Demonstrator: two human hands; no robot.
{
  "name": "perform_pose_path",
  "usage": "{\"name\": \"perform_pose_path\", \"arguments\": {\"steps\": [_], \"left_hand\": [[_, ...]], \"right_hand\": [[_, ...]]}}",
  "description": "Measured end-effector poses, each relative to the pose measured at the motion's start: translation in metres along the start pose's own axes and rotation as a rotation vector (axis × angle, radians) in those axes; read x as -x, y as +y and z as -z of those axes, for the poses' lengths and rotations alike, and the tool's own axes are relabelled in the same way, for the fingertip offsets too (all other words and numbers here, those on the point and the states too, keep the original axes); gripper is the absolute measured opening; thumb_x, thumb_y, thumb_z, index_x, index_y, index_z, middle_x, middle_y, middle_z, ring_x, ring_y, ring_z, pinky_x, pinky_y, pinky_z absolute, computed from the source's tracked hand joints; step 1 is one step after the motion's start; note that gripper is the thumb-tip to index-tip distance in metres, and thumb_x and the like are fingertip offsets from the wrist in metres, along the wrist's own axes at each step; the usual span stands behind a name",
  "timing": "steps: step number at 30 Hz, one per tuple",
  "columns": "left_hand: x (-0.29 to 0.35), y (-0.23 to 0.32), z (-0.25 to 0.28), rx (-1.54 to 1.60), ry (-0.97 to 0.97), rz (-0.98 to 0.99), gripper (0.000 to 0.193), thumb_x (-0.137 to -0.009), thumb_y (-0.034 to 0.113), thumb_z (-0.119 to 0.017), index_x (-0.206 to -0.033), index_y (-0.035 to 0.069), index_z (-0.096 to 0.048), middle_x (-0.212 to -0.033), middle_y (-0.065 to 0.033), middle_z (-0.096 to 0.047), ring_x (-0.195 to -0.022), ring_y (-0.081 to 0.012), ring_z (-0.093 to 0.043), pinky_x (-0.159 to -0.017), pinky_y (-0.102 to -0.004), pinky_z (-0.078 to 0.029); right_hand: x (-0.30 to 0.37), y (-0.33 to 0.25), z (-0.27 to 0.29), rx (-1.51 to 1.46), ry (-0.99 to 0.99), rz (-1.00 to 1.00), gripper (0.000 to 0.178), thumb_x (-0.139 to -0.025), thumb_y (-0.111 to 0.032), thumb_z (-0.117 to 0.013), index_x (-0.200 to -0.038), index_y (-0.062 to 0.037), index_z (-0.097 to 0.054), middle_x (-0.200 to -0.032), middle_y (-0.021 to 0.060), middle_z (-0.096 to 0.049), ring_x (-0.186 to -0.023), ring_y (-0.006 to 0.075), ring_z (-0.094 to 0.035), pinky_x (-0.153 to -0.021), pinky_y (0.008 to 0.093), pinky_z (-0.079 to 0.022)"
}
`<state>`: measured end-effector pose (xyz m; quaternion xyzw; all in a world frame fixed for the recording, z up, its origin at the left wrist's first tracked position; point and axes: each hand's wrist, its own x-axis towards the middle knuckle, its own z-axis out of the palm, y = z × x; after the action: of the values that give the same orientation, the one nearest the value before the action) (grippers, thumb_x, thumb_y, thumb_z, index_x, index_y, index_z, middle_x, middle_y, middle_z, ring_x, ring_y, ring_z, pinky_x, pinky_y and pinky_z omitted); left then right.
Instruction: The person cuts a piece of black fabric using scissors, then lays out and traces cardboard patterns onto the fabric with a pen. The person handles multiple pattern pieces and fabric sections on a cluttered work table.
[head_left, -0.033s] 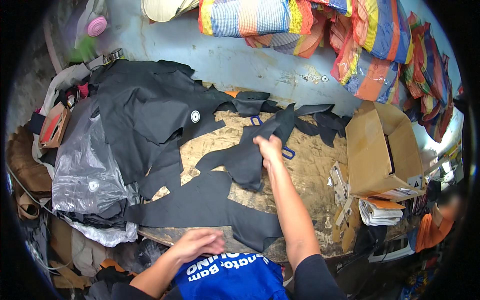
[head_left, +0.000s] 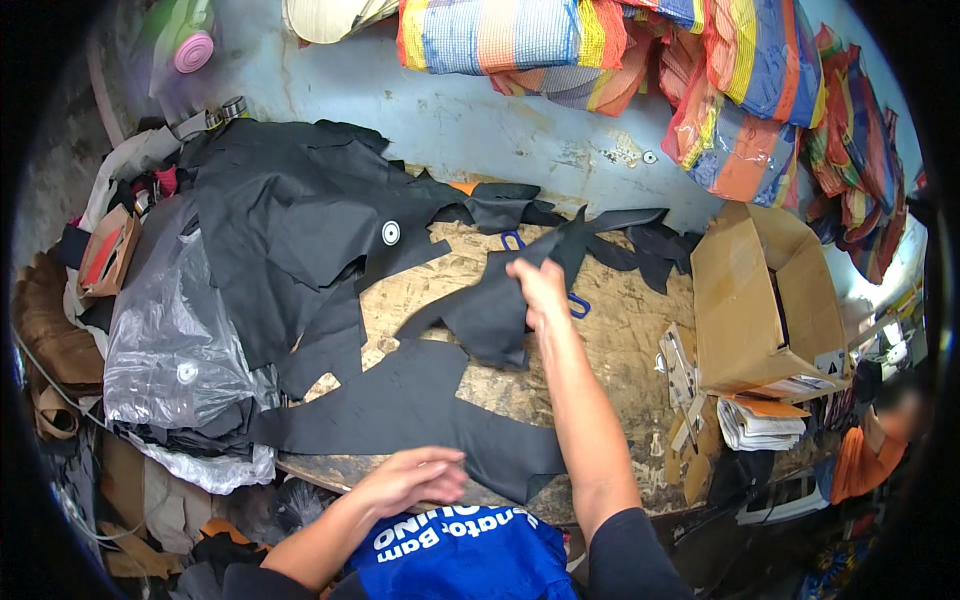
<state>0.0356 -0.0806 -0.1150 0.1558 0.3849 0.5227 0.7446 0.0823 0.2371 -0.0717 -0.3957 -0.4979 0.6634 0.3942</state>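
My right hand (head_left: pixel 540 288) is closed on a black leather-like piece (head_left: pixel 487 310), an irregular cut shape held over the wooden worktable (head_left: pixel 610 370). From its far edge a blue loop handle (head_left: pixel 513 240) sticks out, and another blue loop (head_left: pixel 578 306) shows just right of my hand. A larger flat black piece (head_left: pixel 370 405) lies across the table's near edge, its corner hanging over. Close to that edge, my left hand (head_left: pixel 415 482) hovers with fingers stretched out, slightly blurred, holding nothing visible.
A big heap of black sheets (head_left: pixel 290 210), with a white round disc (head_left: pixel 391 233) on top, covers the left side beside clear plastic (head_left: pixel 165 330). At right stand a cardboard box (head_left: pixel 740 300) and folded papers (head_left: pixel 760 425). Another person's orange sleeve (head_left: pixel 862 465) shows at far right.
The piece in my right hand has shifted slightly away from me, and its near flap has risen. My left hand has moved a little up and to the right.
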Motion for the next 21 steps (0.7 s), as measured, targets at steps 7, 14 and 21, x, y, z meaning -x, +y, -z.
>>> {"name": "perform_pose_path", "arguments": {"steps": [7, 14, 21], "left_hand": [[-0.118, 0.070, -0.039, 0.259, -0.327, -0.065, 0.057, -0.095, 0.043, -0.039, -0.133, 0.001, -0.034, -0.128, -0.0208, -0.045, -0.116, -0.0321, -0.049, -0.096, -0.0448, -0.042], [-0.083, 0.168, -0.043, 0.403, -1.056, -0.522, 0.106, -0.071, 0.085, -0.024, -0.140, 0.004, -0.025, -0.139, -0.0177, -0.035, -0.121, -0.0370, -0.040, -0.091, -0.0684, -0.030], [-0.057, 0.158, -0.041, -0.238, -0.046, -1.075, 0.118, -0.058, 0.087, -0.045, -0.141, 0.004, -0.024, -0.142, -0.0122, -0.030, -0.130, -0.0271, -0.030, -0.107, -0.0486, -0.024]], "right_hand": [[0.096, -0.125, 0.000, -0.416, -0.667, 0.176, 0.035, -0.074, -0.004, -0.057, -0.108, 0.0028, -0.053, -0.092, 0.0077, -0.061, -0.080, 0.0153, -0.059, -0.076, 0.0283, -0.049], [0.127, -0.140, 0.060, 0.187, -0.652, 0.082, 0.056, -0.069, -0.002, -0.061, -0.123, 0.0064, -0.045, -0.112, 0.0078, -0.059, -0.098, 0.0129, -0.056, -0.088, 0.0257, -0.043], [0.122, -0.109, 0.079, 0.180, -0.771, 0.116, 0.057, -0.072, 0.001, -0.061, -0.126, 0.0046, -0.044, -0.114, 0.0047, -0.058, -0.101, 0.0111, -0.053, -0.090, 0.0254, -0.041]]}}
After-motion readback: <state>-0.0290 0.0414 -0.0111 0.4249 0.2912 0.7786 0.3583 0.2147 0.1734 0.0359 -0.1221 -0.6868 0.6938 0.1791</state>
